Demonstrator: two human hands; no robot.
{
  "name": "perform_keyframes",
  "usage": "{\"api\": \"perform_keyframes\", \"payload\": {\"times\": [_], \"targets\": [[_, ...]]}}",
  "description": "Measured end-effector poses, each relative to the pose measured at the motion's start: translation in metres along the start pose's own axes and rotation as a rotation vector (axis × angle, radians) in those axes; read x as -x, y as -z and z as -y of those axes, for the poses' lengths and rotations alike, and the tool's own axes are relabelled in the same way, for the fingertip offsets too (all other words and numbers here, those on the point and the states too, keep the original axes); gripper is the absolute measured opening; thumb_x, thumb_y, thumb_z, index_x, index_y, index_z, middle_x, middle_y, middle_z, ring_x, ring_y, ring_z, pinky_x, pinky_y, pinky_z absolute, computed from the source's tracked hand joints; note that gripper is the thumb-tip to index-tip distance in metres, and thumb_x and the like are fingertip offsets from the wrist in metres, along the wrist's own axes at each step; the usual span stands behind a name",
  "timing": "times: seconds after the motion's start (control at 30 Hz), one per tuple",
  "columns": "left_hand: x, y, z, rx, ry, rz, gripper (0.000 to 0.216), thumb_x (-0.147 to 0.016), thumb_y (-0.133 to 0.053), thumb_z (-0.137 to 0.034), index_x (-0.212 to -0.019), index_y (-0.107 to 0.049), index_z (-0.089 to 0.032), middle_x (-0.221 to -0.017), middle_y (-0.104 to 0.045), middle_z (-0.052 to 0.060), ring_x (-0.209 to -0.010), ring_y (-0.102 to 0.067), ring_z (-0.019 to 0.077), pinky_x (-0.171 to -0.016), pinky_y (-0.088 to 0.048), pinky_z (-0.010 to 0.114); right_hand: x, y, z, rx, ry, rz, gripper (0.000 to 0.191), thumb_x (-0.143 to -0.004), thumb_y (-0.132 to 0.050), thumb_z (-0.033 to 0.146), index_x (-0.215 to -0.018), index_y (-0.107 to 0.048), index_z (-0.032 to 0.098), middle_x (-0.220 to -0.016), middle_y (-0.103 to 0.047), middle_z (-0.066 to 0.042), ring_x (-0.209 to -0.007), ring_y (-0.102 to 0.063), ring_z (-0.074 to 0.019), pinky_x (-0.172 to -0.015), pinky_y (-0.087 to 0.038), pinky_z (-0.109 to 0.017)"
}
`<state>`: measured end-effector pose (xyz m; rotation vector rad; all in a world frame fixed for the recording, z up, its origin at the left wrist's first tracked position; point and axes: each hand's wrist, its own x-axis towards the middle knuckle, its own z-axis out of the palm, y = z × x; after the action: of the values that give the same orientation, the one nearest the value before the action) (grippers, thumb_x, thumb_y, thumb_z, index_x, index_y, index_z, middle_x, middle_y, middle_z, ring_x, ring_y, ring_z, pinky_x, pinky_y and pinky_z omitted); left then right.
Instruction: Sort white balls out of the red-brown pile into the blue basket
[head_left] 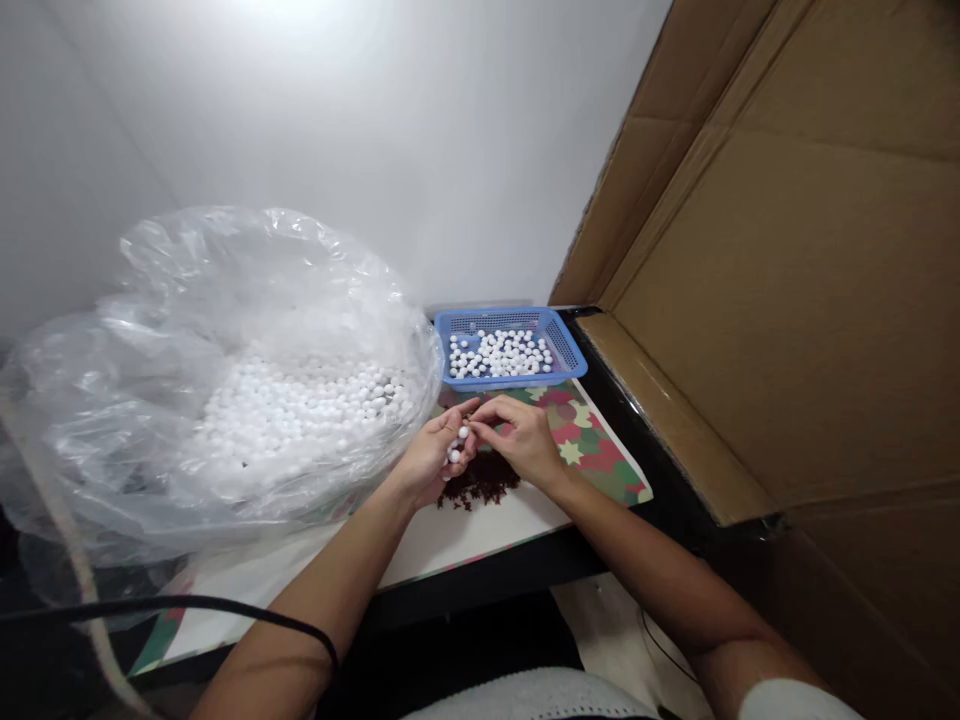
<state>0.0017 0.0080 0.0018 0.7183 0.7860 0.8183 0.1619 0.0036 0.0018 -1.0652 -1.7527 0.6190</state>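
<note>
My left hand [442, 450] is closed around several small white balls [454, 455], one of them pinched up near the thumb. Close against it, my right hand [517, 432] is closed in a pinch at that ball; whatever sits between its fingertips is too small to make out. Under both hands lies a pile of small dark red pieces [480, 482] on a patterned sheet [592, 430]. Just beyond the hands stands a blue basket [512, 382] with many white balls in it. On the left, a large clear plastic bag [247, 235] gapes wide, full of loose white balls [300, 410].
A tall cardboard panel [810, 230] stands along the right side, and a white wall [420, 130] rises behind. A black cable [187, 603] crosses over my left forearm. The dark table edge [480, 565] runs in front of my body.
</note>
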Motion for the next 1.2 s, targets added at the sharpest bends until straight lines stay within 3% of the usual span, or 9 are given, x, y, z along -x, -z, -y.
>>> {"api": "perform_keyframes", "payload": {"times": [0.23, 0.53, 0.8, 1.03, 1.2], "targets": [[0.001, -0.004, 0.002, -0.021, -0.042, -0.053, 0.062, -0.082, -0.063, -0.047, -0.131, -0.052, -0.011, -0.06, -0.049, -0.002, -0.045, -0.038, 0.0052, -0.037, -0.015, 0.014, 0.003, -0.006, 0.0, 0.006, 0.041, -0.006, 0.008, -0.085, -0.062, 0.017, -0.08, -0.068, 0.02, -0.08, -0.07, -0.002, -0.078, -0.064, -0.0165, -0.073, -0.051, -0.029], [0.0, -0.011, 0.007, -0.014, -0.156, -0.219, 0.058, -0.076, -0.069, -0.049, -0.121, -0.058, -0.014, -0.06, -0.046, -0.006, -0.04, -0.031, 0.0021, -0.036, -0.015, 0.015, 0.006, -0.013, 0.008, -0.017, 0.054, 0.01, 0.009, -0.08, -0.069, 0.021, -0.089, -0.068, 0.02, -0.094, -0.071, -0.005, -0.089, -0.065, -0.0179, -0.075, -0.053, -0.029], [0.001, -0.016, 0.01, -0.03, -0.208, -0.324, 0.045, -0.078, -0.068, -0.045, -0.111, -0.062, -0.016, -0.073, -0.062, 0.001, -0.045, -0.043, 0.0043, -0.037, -0.02, 0.016, 0.006, -0.026, 0.008, 0.068, 0.107, -0.02, 0.006, -0.084, -0.06, 0.015, -0.086, -0.064, 0.019, -0.092, -0.068, -0.006, -0.092, -0.063, -0.0192, -0.081, -0.051, -0.032], [0.002, -0.018, 0.006, -0.008, -0.179, -0.259, 0.053, -0.08, -0.063, -0.05, -0.119, -0.059, -0.014, -0.062, -0.054, -0.002, -0.038, -0.031, 0.0027, -0.034, -0.016, 0.015, 0.001, -0.014, 0.011, 0.09, 0.056, 0.029, 0.006, -0.082, -0.065, 0.02, -0.088, -0.064, 0.019, -0.085, -0.067, -0.003, -0.079, -0.062, -0.0171, -0.07, -0.049, -0.028], [0.001, -0.011, -0.001, 0.014, -0.193, -0.195, 0.053, -0.081, -0.064, -0.042, -0.124, -0.055, -0.013, -0.072, -0.059, 0.003, -0.045, -0.038, 0.0052, -0.033, -0.017, 0.015, -0.031, 0.016, 0.0, 0.234, 0.049, -0.16, 0.008, -0.085, -0.061, 0.027, -0.087, -0.065, 0.02, -0.087, -0.069, -0.004, -0.083, -0.063, -0.0182, -0.079, -0.049, -0.031]]}}
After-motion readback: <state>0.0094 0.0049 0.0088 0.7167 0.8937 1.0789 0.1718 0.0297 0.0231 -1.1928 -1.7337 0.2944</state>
